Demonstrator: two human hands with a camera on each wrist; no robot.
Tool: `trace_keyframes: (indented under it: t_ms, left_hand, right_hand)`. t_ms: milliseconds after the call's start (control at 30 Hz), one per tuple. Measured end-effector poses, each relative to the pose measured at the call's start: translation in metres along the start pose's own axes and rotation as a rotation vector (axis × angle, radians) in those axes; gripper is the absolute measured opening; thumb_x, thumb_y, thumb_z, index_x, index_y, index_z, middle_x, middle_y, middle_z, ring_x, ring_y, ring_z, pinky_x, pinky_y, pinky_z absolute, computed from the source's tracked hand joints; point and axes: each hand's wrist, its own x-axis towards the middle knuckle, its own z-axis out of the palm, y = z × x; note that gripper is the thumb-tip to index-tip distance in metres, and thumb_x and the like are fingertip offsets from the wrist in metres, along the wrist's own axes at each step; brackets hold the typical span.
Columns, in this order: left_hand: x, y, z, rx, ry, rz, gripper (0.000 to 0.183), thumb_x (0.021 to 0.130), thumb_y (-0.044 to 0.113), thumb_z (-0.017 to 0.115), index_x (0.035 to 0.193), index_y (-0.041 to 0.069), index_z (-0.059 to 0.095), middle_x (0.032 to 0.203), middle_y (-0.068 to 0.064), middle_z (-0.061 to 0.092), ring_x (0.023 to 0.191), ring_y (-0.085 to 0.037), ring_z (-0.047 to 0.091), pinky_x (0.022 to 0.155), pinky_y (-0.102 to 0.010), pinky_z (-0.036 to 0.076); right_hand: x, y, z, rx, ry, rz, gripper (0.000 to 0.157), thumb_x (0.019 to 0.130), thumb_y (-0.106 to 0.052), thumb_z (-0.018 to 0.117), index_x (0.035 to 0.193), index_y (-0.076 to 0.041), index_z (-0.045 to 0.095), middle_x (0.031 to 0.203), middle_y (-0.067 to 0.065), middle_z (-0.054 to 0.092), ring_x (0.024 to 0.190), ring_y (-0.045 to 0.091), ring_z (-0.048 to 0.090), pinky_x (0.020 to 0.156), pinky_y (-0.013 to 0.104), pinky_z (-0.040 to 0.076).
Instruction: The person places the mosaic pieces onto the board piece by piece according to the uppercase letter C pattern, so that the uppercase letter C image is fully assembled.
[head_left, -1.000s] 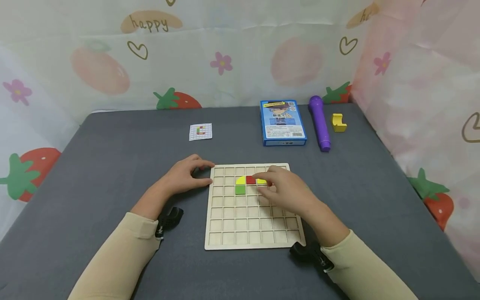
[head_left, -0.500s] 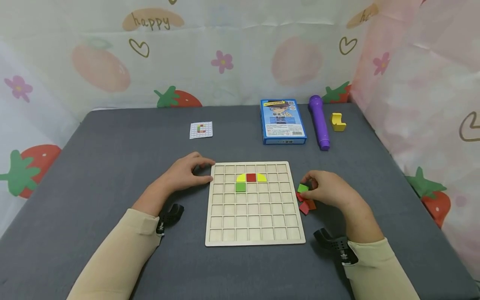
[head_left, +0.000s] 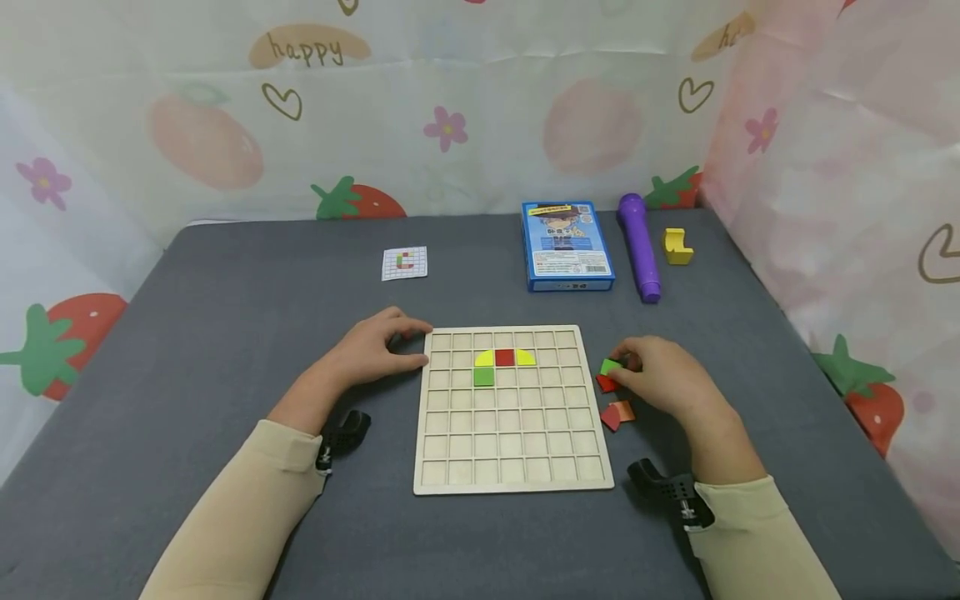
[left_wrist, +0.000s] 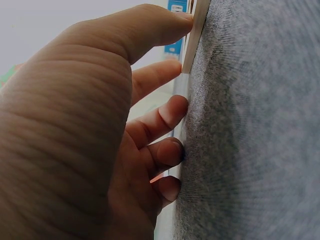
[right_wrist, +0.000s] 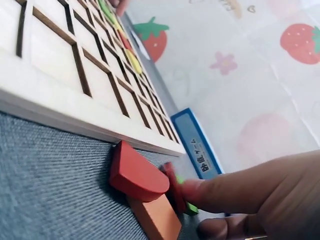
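At the far left, a printed cloth (head_left: pixel 90 225) with strawberries hangs beside the grey table (head_left: pixel 285 267). A beige sleeve (head_left: pixel 240 508) leads to the left hand (head_left: pixel 378 343), which grasps nothing: its thumb and index finger touch the left edge of a wooden board near the far corner, the other fingers loosely bent by the table top. Beyond that hand lies a small white card (head_left: pixel 404 263) printed with a grid and a coloured figure. The board (head_left: pixel 510 448) lies flat, ruled into square compartments. In one of its far rows, from the left, sit a yellow rounded piece (head_left: pixel 485 358), a red square (head_left: pixel 505 357) and a second yellow rounded piece (head_left: pixel 527 358); a green square (head_left: pixel 483 377) sits directly nearer than the first. Farther back is a blue box (head_left: pixel 568 247). Just off the board's right edge, a red rounded piece (right_wrist: pixel 137 175) and an orange piece (right_wrist: pixel 156 217) lie together. Near them the right hand (head_left: pixel 663 377) pinches a green tile (head_left: pixel 611 367) between thumb and finger; a red tile (head_left: pixel 607 384) is close against it, and whether that is gripped too I cannot tell. Behind are a purple microphone (head_left: pixel 640 248) and, rightmost, a yellow block (head_left: pixel 678 247).
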Motion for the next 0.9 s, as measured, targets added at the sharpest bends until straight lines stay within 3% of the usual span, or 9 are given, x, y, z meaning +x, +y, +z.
trace_keyframes:
  t_ms: [167, 367, 533, 733, 900]
  left_hand:
    - [0.000, 0.001, 0.000, 0.004, -0.006, -0.001, 0.048, 0.092, 0.035, 0.079, 0.136, 0.019, 0.068, 0.109, -0.004, 0.055, 0.088, -0.022, 0.048, 0.078, -0.042, 0.040]
    - [0.000, 0.002, -0.001, -0.005, -0.006, -0.004, 0.048, 0.091, 0.034, 0.079, 0.135, 0.018, 0.069, 0.108, -0.004, 0.055, 0.087, -0.022, 0.048, 0.077, -0.042, 0.039]
    - [-0.001, 0.002, -0.002, -0.002, -0.007, -0.007, 0.048, 0.091, 0.034, 0.080, 0.135, 0.018, 0.069, 0.109, -0.004, 0.055, 0.088, -0.023, 0.049, 0.078, -0.042, 0.040]
    - [0.000, 0.003, -0.002, 0.013, -0.011, -0.023, 0.048, 0.092, 0.035, 0.079, 0.135, 0.019, 0.069, 0.111, -0.005, 0.056, 0.090, -0.023, 0.051, 0.080, -0.043, 0.041]
    - [0.000, 0.004, -0.002, 0.010, -0.011, -0.021, 0.048, 0.092, 0.036, 0.079, 0.135, 0.019, 0.069, 0.111, -0.005, 0.057, 0.090, -0.023, 0.051, 0.080, -0.043, 0.041]
  right_hand:
    - [0.000, 0.002, -0.001, -0.040, 0.020, 0.013, 0.034, 0.093, -0.018, 0.070, 0.122, 0.001, 0.070, 0.110, 0.020, 0.064, 0.097, 0.033, 0.059, 0.084, 0.053, 0.050]
    - [-0.003, -0.002, -0.001, -0.050, 0.072, 0.032, 0.036, 0.088, -0.017, 0.072, 0.119, 0.001, 0.072, 0.108, 0.017, 0.062, 0.091, 0.031, 0.057, 0.078, 0.050, 0.049]
    - [-0.007, -0.012, 0.000, 0.111, 0.155, 0.009, 0.035, 0.092, -0.021, 0.068, 0.121, -0.002, 0.071, 0.111, 0.016, 0.069, 0.093, 0.029, 0.064, 0.075, 0.047, 0.052]
    - [-0.012, -0.040, 0.017, 0.384, 0.171, -0.149, 0.025, 0.099, -0.020, 0.067, 0.120, -0.008, 0.072, 0.110, 0.008, 0.067, 0.089, 0.024, 0.062, 0.070, 0.039, 0.050]
    - [-0.018, -0.068, 0.039, 0.435, 0.112, -0.371, 0.020, 0.096, -0.011, 0.071, 0.115, -0.009, 0.074, 0.112, 0.003, 0.064, 0.084, 0.018, 0.059, 0.068, 0.035, 0.049]
